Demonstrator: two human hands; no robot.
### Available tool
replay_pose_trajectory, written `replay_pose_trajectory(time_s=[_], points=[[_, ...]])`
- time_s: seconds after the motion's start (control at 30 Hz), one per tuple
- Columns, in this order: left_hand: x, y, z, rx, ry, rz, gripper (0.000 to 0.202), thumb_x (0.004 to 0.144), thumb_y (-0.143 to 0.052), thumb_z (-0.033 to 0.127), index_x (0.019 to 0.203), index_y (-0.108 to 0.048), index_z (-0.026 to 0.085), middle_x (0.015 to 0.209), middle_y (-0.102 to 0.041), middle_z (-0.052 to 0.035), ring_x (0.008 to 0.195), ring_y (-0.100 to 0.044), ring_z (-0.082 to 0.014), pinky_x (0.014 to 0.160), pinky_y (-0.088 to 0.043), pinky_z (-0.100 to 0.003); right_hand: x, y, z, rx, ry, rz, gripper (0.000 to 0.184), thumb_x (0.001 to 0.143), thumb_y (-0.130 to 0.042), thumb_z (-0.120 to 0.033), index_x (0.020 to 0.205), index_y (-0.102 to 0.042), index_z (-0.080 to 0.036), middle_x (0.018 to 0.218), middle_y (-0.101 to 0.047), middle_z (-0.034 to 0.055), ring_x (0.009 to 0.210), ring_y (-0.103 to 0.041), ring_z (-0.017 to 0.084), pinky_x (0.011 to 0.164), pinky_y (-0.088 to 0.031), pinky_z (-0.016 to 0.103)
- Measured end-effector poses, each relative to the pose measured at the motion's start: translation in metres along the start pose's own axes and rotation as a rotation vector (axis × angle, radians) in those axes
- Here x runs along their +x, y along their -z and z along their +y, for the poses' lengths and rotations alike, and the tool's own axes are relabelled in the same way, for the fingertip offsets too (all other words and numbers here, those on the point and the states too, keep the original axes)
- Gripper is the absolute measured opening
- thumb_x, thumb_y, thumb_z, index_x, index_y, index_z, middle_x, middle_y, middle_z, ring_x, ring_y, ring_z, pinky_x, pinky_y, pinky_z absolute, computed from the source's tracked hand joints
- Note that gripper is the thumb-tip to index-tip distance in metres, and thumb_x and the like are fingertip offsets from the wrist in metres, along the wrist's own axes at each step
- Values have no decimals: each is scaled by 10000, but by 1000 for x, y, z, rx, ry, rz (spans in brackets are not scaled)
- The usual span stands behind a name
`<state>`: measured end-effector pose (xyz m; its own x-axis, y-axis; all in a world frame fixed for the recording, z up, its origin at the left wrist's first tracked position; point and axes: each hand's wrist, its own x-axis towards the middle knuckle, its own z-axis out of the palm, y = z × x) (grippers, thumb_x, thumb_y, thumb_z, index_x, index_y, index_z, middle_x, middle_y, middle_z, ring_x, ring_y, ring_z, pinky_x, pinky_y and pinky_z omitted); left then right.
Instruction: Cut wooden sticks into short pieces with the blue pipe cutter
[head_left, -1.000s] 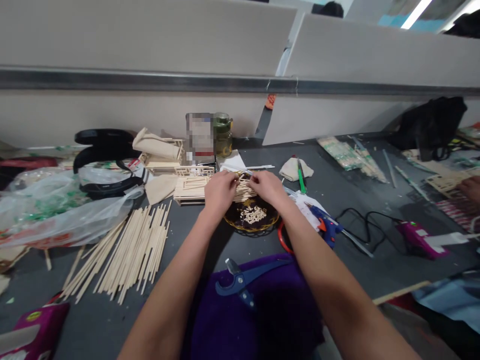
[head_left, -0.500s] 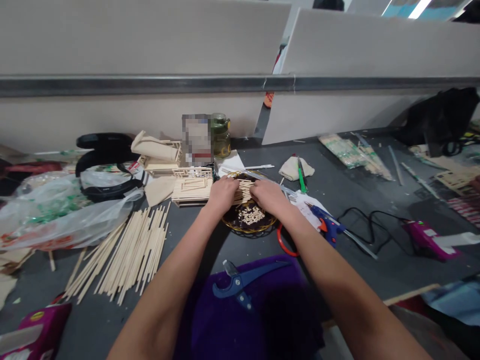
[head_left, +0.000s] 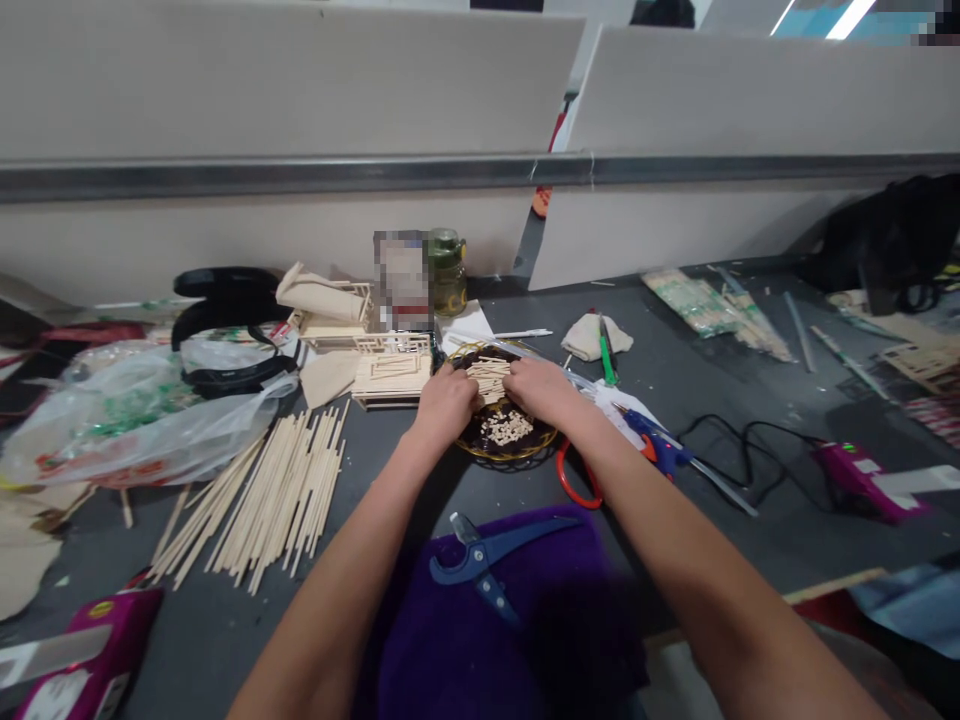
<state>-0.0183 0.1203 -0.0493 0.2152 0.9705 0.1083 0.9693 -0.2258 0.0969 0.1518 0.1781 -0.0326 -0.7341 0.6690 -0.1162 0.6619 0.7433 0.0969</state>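
Note:
My left hand (head_left: pixel 445 404) and my right hand (head_left: pixel 541 388) are both closed on a bundle of short wooden sticks (head_left: pixel 488 377), one hand at each end. They hold it over a dark round dish with a gold rim (head_left: pixel 517 448). Small wood bits (head_left: pixel 507 428) lie in the dish. Just left of my left hand sits a small stick-built frame (head_left: pixel 390 378).
A pile of long wooden sticks (head_left: pixel 262 500) lies at the left beside a plastic bag (head_left: pixel 142 420). Blue cutters (head_left: pixel 487 560) rest on purple cloth (head_left: pixel 510 630). A blue glue gun (head_left: pixel 652 445), red scissors handle (head_left: pixel 574 485), black cable (head_left: pixel 742 450) and a purple tool (head_left: pixel 862 475) lie right. A jar (head_left: pixel 448 270) stands behind.
Both hands have drawn slightly nearer and lower over the dish, still gripping the stick bundle. The view shifted a little to the left.

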Motion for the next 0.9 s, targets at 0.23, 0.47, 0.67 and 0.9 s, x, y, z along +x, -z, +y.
replay_pose_trajectory(time_s=[0.23,0.47,0.67,0.9], points=[[-1,-3,0,-27,7,33,188,854,-544,166,770,-712,149,843,-673,-152,900,-565,-293,721,-432,-378,0,0,1,28,-48,-5,260,949,-474,-223,1007,-710,-130,1025,-689,148,957,-622,241,755,-436,301],[-1,-4,2,-29,11,10,116,840,-609,231,805,-696,162,865,-687,-123,898,-564,-280,730,-425,-356,-1,2,-1,64,-54,-14,239,934,-480,-206,985,-705,-147,1023,-692,137,968,-618,241,728,-423,296],[0,-5,2,-28,18,25,192,904,-533,240,796,-671,163,871,-679,-114,884,-568,-258,716,-415,-333,-19,13,1,99,-123,34,226,904,-477,-191,930,-699,-158,948,-699,113,873,-618,220,679,-392,288],[-22,4,10,-311,110,304,232,951,-437,199,926,-667,184,914,-676,-74,889,-606,-198,770,-456,-294,-73,25,-15,562,-232,307,147,838,-482,-161,818,-623,-195,783,-647,31,716,-573,166,644,-391,259]])
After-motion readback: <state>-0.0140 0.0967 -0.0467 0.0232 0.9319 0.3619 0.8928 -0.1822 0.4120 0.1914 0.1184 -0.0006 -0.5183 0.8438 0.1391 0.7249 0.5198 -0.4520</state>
